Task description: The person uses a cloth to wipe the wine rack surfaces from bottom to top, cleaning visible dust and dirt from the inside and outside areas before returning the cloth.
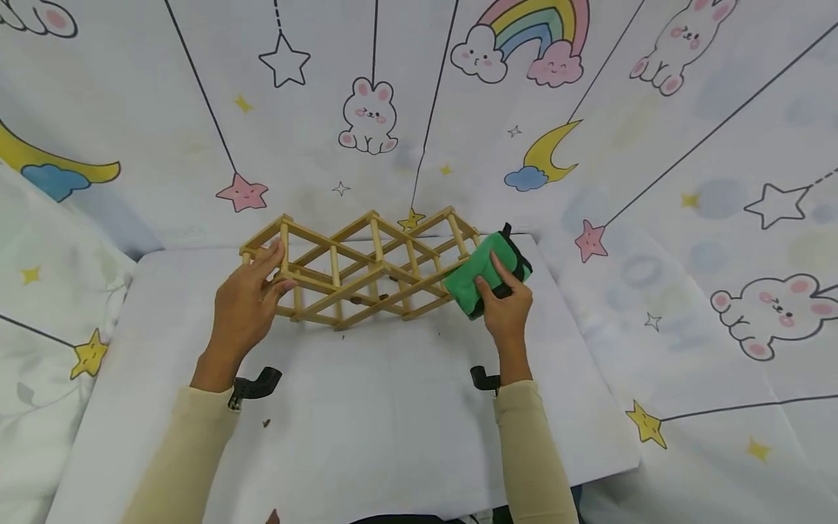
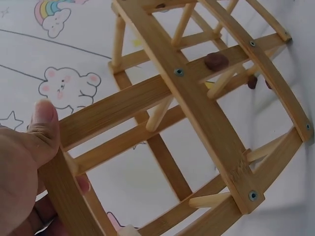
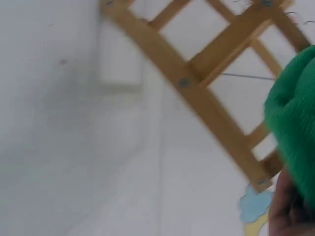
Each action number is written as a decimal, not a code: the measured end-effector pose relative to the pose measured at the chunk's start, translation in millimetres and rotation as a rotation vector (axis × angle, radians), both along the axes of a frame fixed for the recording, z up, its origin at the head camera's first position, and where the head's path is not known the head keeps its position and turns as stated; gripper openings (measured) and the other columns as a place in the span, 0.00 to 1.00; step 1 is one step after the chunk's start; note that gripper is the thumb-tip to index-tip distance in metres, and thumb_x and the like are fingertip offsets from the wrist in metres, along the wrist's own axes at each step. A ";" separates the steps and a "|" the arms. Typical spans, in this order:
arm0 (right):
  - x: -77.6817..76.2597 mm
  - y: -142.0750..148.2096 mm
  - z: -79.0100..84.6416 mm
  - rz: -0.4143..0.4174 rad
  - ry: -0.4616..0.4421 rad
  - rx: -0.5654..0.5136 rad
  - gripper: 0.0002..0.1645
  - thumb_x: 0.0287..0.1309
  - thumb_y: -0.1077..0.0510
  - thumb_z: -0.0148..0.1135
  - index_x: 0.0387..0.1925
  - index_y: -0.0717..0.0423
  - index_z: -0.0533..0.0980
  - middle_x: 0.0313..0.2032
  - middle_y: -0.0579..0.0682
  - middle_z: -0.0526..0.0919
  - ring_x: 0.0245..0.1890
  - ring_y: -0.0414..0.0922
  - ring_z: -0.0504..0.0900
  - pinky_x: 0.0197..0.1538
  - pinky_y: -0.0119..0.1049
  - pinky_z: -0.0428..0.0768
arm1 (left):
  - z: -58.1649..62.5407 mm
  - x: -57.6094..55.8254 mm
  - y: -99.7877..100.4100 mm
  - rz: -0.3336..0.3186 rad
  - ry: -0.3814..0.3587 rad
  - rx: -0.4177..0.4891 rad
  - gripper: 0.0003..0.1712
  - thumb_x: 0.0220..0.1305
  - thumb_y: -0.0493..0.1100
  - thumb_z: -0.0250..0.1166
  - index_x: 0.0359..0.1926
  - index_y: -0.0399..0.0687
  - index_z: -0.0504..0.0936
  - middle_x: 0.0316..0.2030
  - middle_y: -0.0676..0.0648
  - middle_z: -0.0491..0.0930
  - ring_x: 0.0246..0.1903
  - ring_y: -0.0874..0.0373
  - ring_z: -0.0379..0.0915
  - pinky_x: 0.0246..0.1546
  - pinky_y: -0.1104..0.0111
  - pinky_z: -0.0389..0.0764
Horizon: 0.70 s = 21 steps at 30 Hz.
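Note:
A folding wooden lattice rack (image 1: 378,271), with crossed slats, round dowels and metal rivets, is stretched out across the back of the table. My left hand (image 1: 245,306) grips its left end, thumb and fingers around a slat (image 2: 74,194). Dark brown smudges (image 2: 216,61) mark some of the wood. In my right hand (image 1: 509,309) is a folded green plush cloth (image 1: 473,275) with black trim, held against the rack's right end. The right wrist view shows the cloth's fuzzy side (image 3: 298,118) beside the rack's slats, with part of that hand hidden behind it.
The white tabletop (image 1: 393,407) lies under both forearms. A small dark crumb (image 1: 266,423) is near the left wrist, and tiny specks are in front of the rack. Behind stands a white backdrop (image 1: 314,145) printed with rabbits, stars and a rainbow. Each wrist wears a black camera mount (image 1: 258,383).

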State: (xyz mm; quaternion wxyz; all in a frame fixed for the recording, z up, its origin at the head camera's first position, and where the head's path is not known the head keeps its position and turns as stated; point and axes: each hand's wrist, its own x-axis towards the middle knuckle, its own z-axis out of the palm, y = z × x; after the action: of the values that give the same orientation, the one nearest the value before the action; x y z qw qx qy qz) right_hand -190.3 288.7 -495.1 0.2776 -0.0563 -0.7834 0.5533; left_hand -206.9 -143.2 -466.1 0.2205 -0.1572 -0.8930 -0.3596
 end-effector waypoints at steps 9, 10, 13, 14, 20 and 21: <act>4.9 2.9 -7.9 -0.013 0.113 0.032 0.34 0.63 0.65 0.76 0.68 0.44 0.80 0.70 0.53 0.80 0.73 0.52 0.76 0.73 0.47 0.76 | -1.7 -2.4 -5.7 -0.044 -0.058 0.051 0.38 0.68 0.41 0.72 0.77 0.50 0.71 0.74 0.48 0.72 0.27 0.58 0.62 0.29 0.70 0.63; 1.9 1.8 -8.4 0.013 0.116 0.046 0.34 0.64 0.64 0.75 0.69 0.44 0.79 0.70 0.54 0.80 0.73 0.53 0.76 0.72 0.47 0.77 | -1.8 -2.7 -6.0 -0.040 -0.063 0.061 0.38 0.68 0.41 0.72 0.77 0.51 0.71 0.74 0.48 0.72 0.27 0.58 0.62 0.29 0.72 0.63; -4.7 3.2 -15.9 -0.090 0.043 0.138 0.32 0.65 0.62 0.75 0.68 0.40 0.80 0.67 0.51 0.82 0.72 0.51 0.78 0.72 0.45 0.77 | -2.5 -2.5 -5.7 -0.042 -0.091 0.083 0.38 0.69 0.42 0.71 0.77 0.51 0.71 0.71 0.45 0.78 0.26 0.59 0.63 0.26 0.73 0.64; -4.2 5.0 -19.5 -0.157 0.011 0.155 0.32 0.64 0.62 0.76 0.66 0.37 0.81 0.66 0.49 0.83 0.71 0.49 0.79 0.71 0.44 0.77 | -2.8 -2.1 -5.2 -0.046 -0.104 0.084 0.38 0.70 0.43 0.71 0.77 0.51 0.70 0.70 0.43 0.78 0.26 0.60 0.63 0.26 0.73 0.65; 2.9 7.9 -38.2 -0.295 0.091 0.010 0.33 0.63 0.63 0.76 0.67 0.39 0.81 0.69 0.51 0.81 0.74 0.48 0.75 0.75 0.45 0.73 | -4.7 -0.8 -4.7 -0.058 -0.127 0.088 0.37 0.70 0.43 0.71 0.77 0.49 0.70 0.69 0.41 0.79 0.24 0.60 0.64 0.24 0.71 0.66; 1.1 5.0 -41.8 -0.273 0.105 -0.013 0.33 0.64 0.62 0.76 0.68 0.40 0.80 0.70 0.51 0.80 0.75 0.47 0.74 0.76 0.44 0.72 | -4.6 -1.0 -5.4 -0.053 -0.127 0.092 0.37 0.70 0.43 0.71 0.77 0.49 0.70 0.68 0.41 0.80 0.24 0.60 0.64 0.24 0.72 0.66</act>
State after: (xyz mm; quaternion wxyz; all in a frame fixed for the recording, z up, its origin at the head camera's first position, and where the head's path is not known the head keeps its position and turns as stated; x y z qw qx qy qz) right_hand -189.2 293.7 -537.0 0.3905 -0.1350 -0.7491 0.5178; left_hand -207.9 -148.5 -470.7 0.1609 -0.1475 -0.8832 -0.4151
